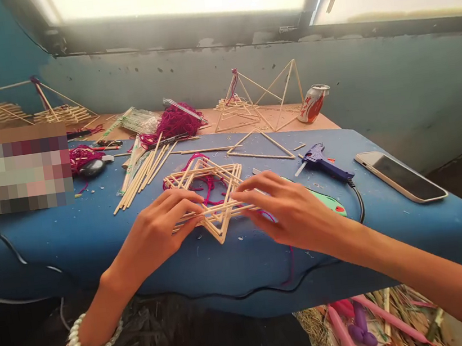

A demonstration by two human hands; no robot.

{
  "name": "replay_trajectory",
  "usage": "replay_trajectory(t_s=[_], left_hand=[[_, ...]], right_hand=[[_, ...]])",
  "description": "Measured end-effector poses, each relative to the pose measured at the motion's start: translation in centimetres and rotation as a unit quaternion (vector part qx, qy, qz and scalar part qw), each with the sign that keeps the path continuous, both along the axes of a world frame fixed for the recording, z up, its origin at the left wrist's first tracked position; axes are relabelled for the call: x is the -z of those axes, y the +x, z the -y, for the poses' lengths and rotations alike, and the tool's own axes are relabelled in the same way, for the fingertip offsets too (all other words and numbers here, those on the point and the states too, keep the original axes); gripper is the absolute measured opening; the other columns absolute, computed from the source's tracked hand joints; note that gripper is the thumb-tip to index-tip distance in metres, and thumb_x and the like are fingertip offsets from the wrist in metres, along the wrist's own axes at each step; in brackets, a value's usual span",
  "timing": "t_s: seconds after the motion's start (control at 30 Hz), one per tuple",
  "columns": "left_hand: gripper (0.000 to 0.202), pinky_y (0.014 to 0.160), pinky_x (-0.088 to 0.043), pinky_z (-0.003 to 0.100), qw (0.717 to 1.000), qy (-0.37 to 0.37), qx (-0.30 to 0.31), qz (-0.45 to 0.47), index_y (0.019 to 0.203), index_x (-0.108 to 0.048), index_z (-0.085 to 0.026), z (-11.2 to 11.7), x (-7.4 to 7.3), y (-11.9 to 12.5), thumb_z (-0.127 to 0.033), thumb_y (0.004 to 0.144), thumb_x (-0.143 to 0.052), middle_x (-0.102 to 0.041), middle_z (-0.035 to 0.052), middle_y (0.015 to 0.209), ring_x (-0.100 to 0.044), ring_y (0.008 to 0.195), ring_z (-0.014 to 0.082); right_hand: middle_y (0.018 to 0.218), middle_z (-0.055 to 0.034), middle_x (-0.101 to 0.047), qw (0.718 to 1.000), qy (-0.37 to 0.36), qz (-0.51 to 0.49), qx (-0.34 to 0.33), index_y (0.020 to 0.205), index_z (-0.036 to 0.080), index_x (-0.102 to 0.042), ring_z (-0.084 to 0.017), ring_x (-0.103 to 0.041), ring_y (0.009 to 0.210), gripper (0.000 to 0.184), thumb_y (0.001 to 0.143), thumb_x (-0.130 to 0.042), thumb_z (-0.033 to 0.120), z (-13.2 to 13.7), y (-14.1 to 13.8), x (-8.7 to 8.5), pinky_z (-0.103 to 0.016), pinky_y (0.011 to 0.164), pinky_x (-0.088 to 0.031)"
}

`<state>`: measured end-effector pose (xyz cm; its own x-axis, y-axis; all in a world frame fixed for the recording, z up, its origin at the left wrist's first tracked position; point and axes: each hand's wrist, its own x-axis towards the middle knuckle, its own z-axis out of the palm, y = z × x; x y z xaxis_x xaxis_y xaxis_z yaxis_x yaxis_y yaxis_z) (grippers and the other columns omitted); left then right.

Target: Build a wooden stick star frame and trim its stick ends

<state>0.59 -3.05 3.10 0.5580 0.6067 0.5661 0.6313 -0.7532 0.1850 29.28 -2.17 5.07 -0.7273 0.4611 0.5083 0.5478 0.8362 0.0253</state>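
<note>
A star-shaped frame of stacked wooden sticks (pixel 220 232) lies on the blue padded surface in front of me. My left hand (pixel 164 218) pinches its left side between thumb and fingers. On the opposite side, the fingers of my right hand (pixel 280 203) are closed on the frame's right corner. Magenta yarn (pixel 209 190) shows through the middle of the star and trails out under my right hand. A mint-green object (pixel 324 201) is partly hidden behind my right hand.
Loose sticks (pixel 149 169) lie behind my left hand. A blue glue gun (pixel 325 163) with a black cable and a phone (pixel 401 176) lie to the right. Farther back are a stick triangle (pixel 281 149), a magenta yarn heap (pixel 177 120), stick pyramids (pixel 262 86) and a can (pixel 314 103).
</note>
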Motion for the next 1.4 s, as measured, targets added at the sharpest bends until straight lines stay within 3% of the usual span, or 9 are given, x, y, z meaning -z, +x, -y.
replay_trajectory(t_s=[0.23, 0.5, 0.73, 0.83, 0.97, 1.03, 1.17, 1.3, 1.4], left_hand=[[0.016, 0.111, -0.054, 0.041, 0.996, 0.081, -0.020, -0.017, 0.116, -0.065, -0.021, 0.3, 1.0, 0.0, -0.014, 0.104, -0.058, -0.079, 0.0035, 0.112, -0.074, 0.113, 0.0195], [0.015, 0.121, -0.045, 0.044, 0.993, 0.101, -0.033, -0.053, 0.109, -0.065, -0.017, 1.8, 0.3, 0.5, -0.008, 0.100, -0.058, -0.078, 0.0047, 0.110, -0.073, 0.115, 0.0202], [0.032, 0.128, -0.037, 0.045, 0.986, 0.113, 0.017, -0.118, 0.122, -0.068, -0.021, 1.6, -0.3, -2.6, -0.003, 0.098, -0.055, -0.075, 0.0057, 0.124, -0.072, 0.121, 0.0214], [0.039, 0.132, -0.033, 0.041, 0.991, 0.068, 0.042, -0.104, 0.118, -0.068, -0.023, 1.2, -1.2, -4.0, 0.001, 0.096, -0.047, -0.074, 0.0027, 0.131, -0.069, 0.128, 0.0190], [0.031, 0.126, -0.040, 0.049, 0.997, 0.030, 0.004, -0.071, 0.108, -0.068, -0.025, 2.3, -2.4, -2.5, -0.004, 0.094, -0.050, -0.074, 0.0023, 0.126, -0.067, 0.129, 0.0231], [0.024, 0.118, -0.047, 0.051, 0.999, 0.007, -0.009, -0.051, 0.113, -0.068, -0.024, 3.4, -2.5, -0.5, -0.014, 0.094, -0.060, -0.074, 0.0053, 0.119, -0.069, 0.120, 0.0255], [0.046, 0.119, -0.043, 0.058, 0.997, -0.047, -0.032, -0.055, 0.132, -0.065, -0.019, 4.9, -1.7, 3.1, -0.038, 0.091, -0.073, -0.071, 0.0114, 0.125, -0.065, 0.120, 0.0309], [0.040, 0.120, -0.043, 0.055, 0.995, -0.076, -0.051, -0.046, 0.130, -0.066, -0.020, 5.2, -0.8, 3.9, -0.027, 0.091, -0.072, -0.068, 0.0107, 0.132, -0.063, 0.126, 0.0290], [0.037, 0.125, -0.038, 0.055, 0.995, -0.073, -0.049, -0.043, 0.127, -0.066, -0.018, 5.2, -0.4, 3.8, -0.025, 0.090, -0.071, -0.067, 0.0124, 0.135, -0.063, 0.128, 0.0281]], right_hand=[[0.099, -0.0071, -0.070, 0.999, 0.020, 0.037, -0.006, 0.117, 0.019, -0.068, -0.019, -0.061, 0.086, 0.022, 0.109, -0.049, 0.024, -1.9, -3.0, 1.1, -0.035, 0.076, -0.043], [0.086, -0.0043, -0.066, 0.994, 0.100, 0.027, -0.019, 0.110, 0.013, -0.068, -0.019, -0.056, 0.075, 0.018, 0.098, -0.057, 0.007, 0.1, -4.0, 2.2, -0.035, 0.068, -0.037], [0.098, -0.0102, -0.074, 0.997, 0.017, -0.055, -0.050, 0.115, 0.010, -0.067, -0.019, -0.066, 0.087, 0.025, 0.095, -0.054, 0.002, 3.1, -1.4, -1.1, -0.031, 0.075, -0.053], [0.107, -0.0102, -0.075, 0.991, 0.017, -0.094, 0.098, 0.121, 0.016, -0.067, -0.020, -0.068, 0.094, 0.028, 0.097, -0.059, 0.005, 3.1, 3.2, -1.5, -0.033, 0.084, -0.055], [0.117, -0.0145, -0.072, 0.959, 0.002, 0.007, 0.284, 0.130, 0.013, -0.066, -0.031, -0.066, 0.104, 0.032, 0.103, -0.060, 0.030, 2.6, 7.9, 1.4, -0.045, 0.089, -0.055], [0.117, -0.0156, -0.070, 0.950, -0.029, 0.040, 0.307, 0.135, 0.010, -0.064, -0.033, -0.065, 0.104, 0.044, 0.104, -0.058, 0.040, 2.2, 8.7, 3.0, -0.047, 0.089, -0.055], [0.109, -0.0152, -0.066, 0.940, -0.061, 0.022, 0.334, 0.137, 0.011, -0.063, -0.032, -0.063, 0.098, 0.052, 0.104, -0.053, 0.050, 1.3, 8.2, 4.6, -0.047, 0.088, -0.055], [0.101, -0.0128, -0.067, 0.943, -0.064, -0.029, 0.324, 0.127, 0.015, -0.064, -0.032, -0.064, 0.095, 0.037, 0.105, -0.055, 0.044, 1.3, 7.8, 4.1, -0.047, 0.087, -0.055], [0.109, -0.0121, -0.070, 0.958, -0.040, -0.077, 0.275, 0.138, 0.018, -0.058, -0.030, -0.067, 0.099, 0.040, 0.101, -0.063, 0.032, 2.5, 7.9, 3.0, -0.044, 0.090, -0.054]])
